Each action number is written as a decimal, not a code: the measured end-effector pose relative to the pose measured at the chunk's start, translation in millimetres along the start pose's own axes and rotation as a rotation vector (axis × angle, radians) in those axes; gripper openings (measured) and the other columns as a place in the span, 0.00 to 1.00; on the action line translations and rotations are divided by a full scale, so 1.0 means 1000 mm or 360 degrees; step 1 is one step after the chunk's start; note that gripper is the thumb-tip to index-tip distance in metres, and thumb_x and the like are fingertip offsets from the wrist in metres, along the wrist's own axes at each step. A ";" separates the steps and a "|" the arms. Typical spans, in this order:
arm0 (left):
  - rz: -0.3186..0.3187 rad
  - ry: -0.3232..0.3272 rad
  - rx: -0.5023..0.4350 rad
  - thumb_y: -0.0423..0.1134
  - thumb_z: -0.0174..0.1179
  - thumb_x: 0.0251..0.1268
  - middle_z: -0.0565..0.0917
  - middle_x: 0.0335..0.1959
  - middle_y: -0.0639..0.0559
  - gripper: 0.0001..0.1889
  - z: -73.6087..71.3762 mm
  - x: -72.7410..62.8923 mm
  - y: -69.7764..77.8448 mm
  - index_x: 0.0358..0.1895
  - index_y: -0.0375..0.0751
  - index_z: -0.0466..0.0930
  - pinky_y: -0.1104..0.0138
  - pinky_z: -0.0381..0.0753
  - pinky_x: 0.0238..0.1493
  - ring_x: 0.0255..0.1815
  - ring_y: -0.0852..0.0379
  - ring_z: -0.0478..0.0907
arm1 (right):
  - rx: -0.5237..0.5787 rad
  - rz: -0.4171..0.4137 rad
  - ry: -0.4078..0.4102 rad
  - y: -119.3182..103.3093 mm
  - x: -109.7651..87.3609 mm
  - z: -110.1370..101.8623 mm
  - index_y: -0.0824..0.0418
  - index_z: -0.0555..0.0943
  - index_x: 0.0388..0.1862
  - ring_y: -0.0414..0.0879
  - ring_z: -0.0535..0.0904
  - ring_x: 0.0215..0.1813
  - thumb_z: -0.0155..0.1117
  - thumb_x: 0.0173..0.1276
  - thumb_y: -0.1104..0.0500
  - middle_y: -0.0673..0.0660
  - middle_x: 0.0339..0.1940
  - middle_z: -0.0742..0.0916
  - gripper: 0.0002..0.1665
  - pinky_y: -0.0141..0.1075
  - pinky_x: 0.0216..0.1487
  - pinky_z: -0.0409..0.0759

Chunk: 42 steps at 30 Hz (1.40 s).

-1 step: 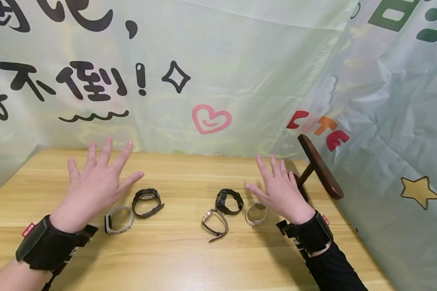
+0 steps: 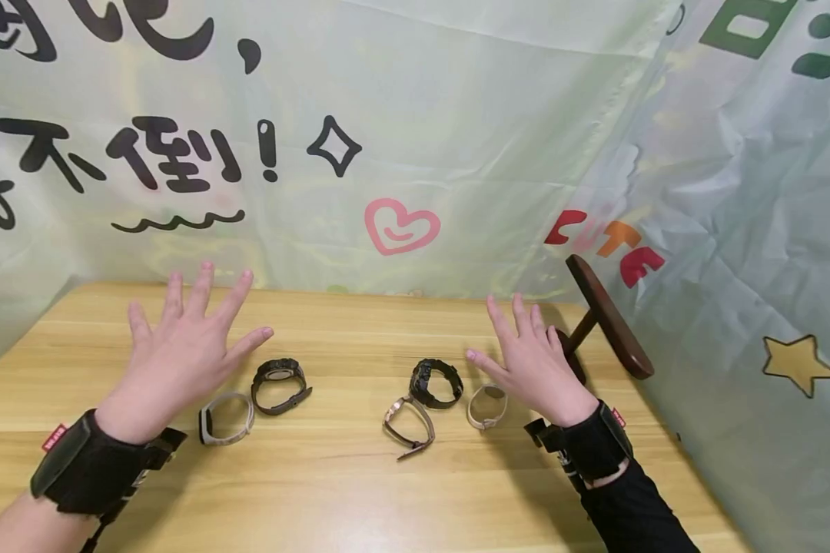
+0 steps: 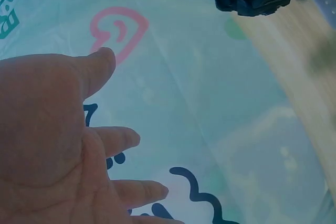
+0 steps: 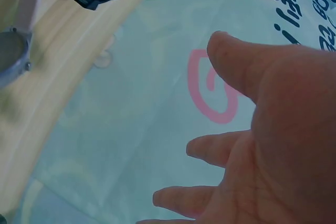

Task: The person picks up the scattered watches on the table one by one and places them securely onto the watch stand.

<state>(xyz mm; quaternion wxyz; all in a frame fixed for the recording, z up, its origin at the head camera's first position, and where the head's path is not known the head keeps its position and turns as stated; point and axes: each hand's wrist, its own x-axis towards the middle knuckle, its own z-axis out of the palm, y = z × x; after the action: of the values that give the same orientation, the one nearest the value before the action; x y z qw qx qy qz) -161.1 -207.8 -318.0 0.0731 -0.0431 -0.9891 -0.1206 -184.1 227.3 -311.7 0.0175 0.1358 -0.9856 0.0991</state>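
Observation:
With fingers spread, my left hand (image 2: 183, 349) hovers palm down over the left of the table and holds nothing. Just right of it stands a black watch (image 2: 280, 386) on its looped strap; a light grey band watch (image 2: 225, 419) is beside that, closer to the wrist. My right hand (image 2: 536, 361), its fingers also spread and holding nothing, is over the right side. Nearest to it is a watch with a pale strap (image 2: 486, 407). Further left are a black chunky watch (image 2: 436, 383) and a slim brown-strapped watch (image 2: 409, 428), close together. Both wrist views show bare palms.
A dark brown T-shaped stand (image 2: 609, 319) rises at the table's right edge, behind my right hand. The wood-grain table (image 2: 346, 499) ends at a printed cloth backdrop (image 2: 498, 153), which also runs down the right side.

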 end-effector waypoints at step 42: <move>0.0739 0.0281 0.0099 0.51 0.74 0.69 0.89 0.36 0.50 0.17 0.015 0.009 0.116 0.51 0.43 0.88 0.64 0.77 0.19 0.29 0.53 0.85 | 0.0193 0.0016 -0.0090 0.163 -0.026 -0.083 0.59 0.58 0.89 0.76 0.77 0.72 0.39 0.63 0.80 0.75 0.81 0.71 0.52 0.53 0.56 0.87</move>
<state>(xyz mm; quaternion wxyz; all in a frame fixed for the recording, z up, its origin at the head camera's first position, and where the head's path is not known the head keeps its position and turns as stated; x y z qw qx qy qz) -160.4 -91.7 -304.3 0.1861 -0.2561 -0.9457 -0.0733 -202.3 404.8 -262.9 -0.0189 0.1343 -0.9786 0.1547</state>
